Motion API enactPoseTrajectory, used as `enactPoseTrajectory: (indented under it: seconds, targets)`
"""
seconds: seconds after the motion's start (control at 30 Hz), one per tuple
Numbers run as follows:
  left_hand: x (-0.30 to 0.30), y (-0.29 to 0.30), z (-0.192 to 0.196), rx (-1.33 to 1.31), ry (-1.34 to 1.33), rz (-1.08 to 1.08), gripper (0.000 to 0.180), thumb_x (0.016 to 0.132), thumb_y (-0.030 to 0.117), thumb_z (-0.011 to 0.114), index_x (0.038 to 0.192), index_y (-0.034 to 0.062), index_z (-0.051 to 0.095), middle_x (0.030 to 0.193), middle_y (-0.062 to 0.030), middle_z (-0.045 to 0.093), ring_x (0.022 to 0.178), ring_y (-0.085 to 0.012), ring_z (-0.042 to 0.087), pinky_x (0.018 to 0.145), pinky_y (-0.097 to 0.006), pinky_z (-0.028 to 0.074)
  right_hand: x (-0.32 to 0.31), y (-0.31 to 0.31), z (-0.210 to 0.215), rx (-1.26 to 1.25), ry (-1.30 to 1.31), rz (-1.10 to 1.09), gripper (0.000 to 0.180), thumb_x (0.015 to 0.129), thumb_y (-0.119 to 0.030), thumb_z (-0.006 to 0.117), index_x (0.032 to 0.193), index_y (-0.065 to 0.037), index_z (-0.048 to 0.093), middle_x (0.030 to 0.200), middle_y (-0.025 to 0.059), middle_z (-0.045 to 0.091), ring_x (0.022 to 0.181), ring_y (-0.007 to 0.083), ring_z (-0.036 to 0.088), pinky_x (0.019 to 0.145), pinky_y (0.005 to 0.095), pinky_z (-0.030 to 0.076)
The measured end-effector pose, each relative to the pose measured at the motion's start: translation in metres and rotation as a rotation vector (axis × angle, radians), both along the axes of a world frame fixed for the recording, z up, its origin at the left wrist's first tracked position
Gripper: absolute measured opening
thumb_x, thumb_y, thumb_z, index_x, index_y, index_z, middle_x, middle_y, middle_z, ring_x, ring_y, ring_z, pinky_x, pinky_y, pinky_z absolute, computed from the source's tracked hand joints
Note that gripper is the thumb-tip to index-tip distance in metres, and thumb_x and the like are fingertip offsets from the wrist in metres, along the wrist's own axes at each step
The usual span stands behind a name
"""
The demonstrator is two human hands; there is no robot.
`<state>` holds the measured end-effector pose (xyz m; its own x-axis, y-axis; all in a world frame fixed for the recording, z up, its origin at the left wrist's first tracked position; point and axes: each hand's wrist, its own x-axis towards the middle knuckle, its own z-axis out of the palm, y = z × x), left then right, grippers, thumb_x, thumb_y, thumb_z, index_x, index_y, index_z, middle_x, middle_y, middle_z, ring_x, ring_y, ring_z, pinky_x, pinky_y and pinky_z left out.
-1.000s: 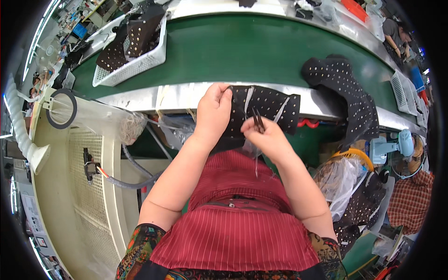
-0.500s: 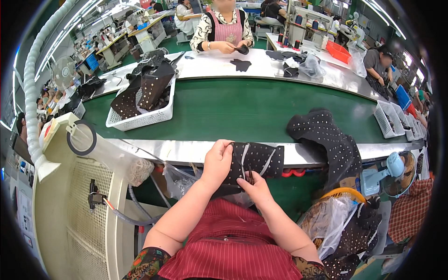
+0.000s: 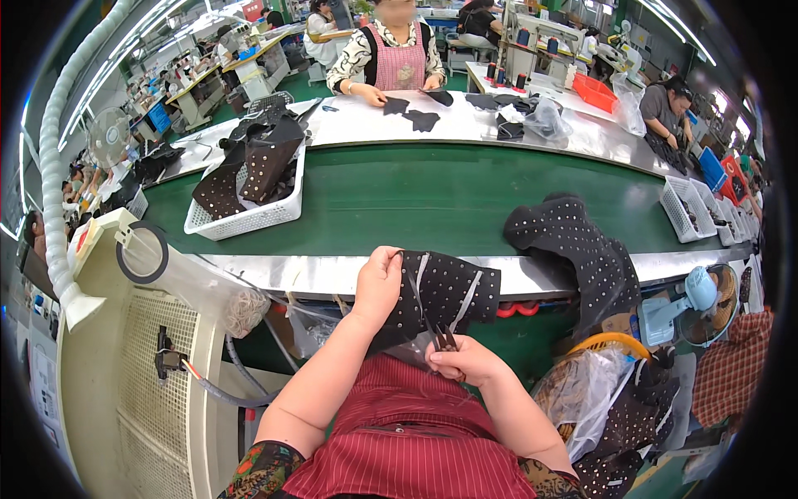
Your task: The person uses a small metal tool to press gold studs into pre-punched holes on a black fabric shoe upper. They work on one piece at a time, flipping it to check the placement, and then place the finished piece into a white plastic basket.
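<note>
One white basket [image 3: 249, 223] stands on the left of the green belt [image 3: 399, 200], heaped with dark dotted pieces [image 3: 264, 166], some of them rising above its rim. More white baskets [image 3: 687, 228] stand at the belt's right end with small dark items inside, too small to make out. At lower right, a yellow basket [image 3: 619, 341] has a crumpled clear bag [image 3: 600, 374] bunched in it; what the bag holds is unclear.

The black dotted cloth [image 3: 449, 287] is held in front of the belt's metal edge [image 3: 532, 274], just beyond the red apron [image 3: 416, 416]. Its long axis runs roughly left to right, the far edge sloping slightly toward the wearer at its right end; two pale strips [image 3: 466, 299] slant across it. The left hand [image 3: 379, 284] pinches its upper left corner between thumb and fingers. The right hand [image 3: 470, 363] has its fingers curled around dark snips [image 3: 444, 338], blades pointing away from the body and a little left, close to the cloth's near side; whether they touch it I cannot tell.
</note>
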<state>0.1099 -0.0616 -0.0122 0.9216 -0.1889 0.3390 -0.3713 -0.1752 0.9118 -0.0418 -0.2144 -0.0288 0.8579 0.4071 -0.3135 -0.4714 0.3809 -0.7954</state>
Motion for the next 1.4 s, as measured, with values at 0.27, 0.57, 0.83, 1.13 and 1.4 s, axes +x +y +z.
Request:
enactPoseTrajectory:
  seconds: [0.27, 0.57, 0.83, 1.13, 1.4]
  targets:
    - [0.014, -0.019, 0.026, 0.018, -0.001, -0.031, 0.014, 0.092, 0.012, 0.05, 0.097, 0.0002, 0.056, 0.071, -0.0064, 0.058, 0.061, -0.0115, 0.052, 0.057, -0.027, 0.044, -0.003, 0.0, 0.001, 0.139, -0.118, 0.109, 0.032, 0.085, -0.019, 0.061, 0.11, 0.001, 0.056, 0.109, 0.0217, 0.06, 0.048, 0.0041, 0.037, 0.044, 0.0181, 0.031]
    - [0.028, -0.053, 0.04, -0.214, 0.143, -0.135, 0.013, 0.093, 0.01, 0.049, 0.094, 0.0004, 0.057, 0.078, -0.0033, 0.06, 0.068, -0.0114, 0.054, 0.066, -0.026, 0.045, -0.014, -0.011, -0.003, 0.304, -0.199, 0.158, 0.03, 0.083, -0.02, 0.062, 0.103, 0.003, 0.061, 0.103, 0.0217, 0.061, 0.048, 0.0041, 0.036, 0.046, 0.0188, 0.031]
    - [0.033, -0.057, 0.056, -0.711, 0.593, -0.209, 0.016, 0.095, 0.013, 0.047, 0.102, -0.0003, 0.054, 0.086, -0.0056, 0.063, 0.072, -0.0121, 0.06, 0.067, -0.026, 0.051, -0.007, -0.022, 0.008, 0.304, -0.258, 0.106, 0.032, 0.082, -0.019, 0.064, 0.106, 0.001, 0.06, 0.106, 0.0269, 0.059, 0.048, 0.0061, 0.037, 0.052, 0.0196, 0.034]
    - [0.096, 0.024, -0.065, -0.392, 0.555, 0.209, 0.018, 0.094, 0.012, 0.047, 0.099, -0.0014, 0.058, 0.088, -0.0072, 0.064, 0.076, -0.0133, 0.06, 0.07, -0.027, 0.047, 0.036, 0.026, 0.0, 0.187, -0.097, 0.007, 0.019, 0.086, -0.015, 0.058, 0.1, -0.002, 0.059, 0.084, 0.0061, 0.062, 0.048, 0.0023, 0.035, 0.043, 0.0165, 0.028]
    - [0.124, 0.033, -0.059, 0.12, 0.254, 0.339, 0.021, 0.09, 0.015, 0.05, 0.097, -0.0009, 0.061, 0.09, -0.0147, 0.065, 0.085, -0.0237, 0.062, 0.077, -0.033, 0.047, 0.059, 0.044, 0.001, 0.022, 0.079, -0.174, 0.019, 0.088, -0.019, 0.06, 0.093, -0.001, 0.059, 0.067, 0.0034, 0.058, 0.048, 0.0054, 0.044, 0.041, 0.0186, 0.031]
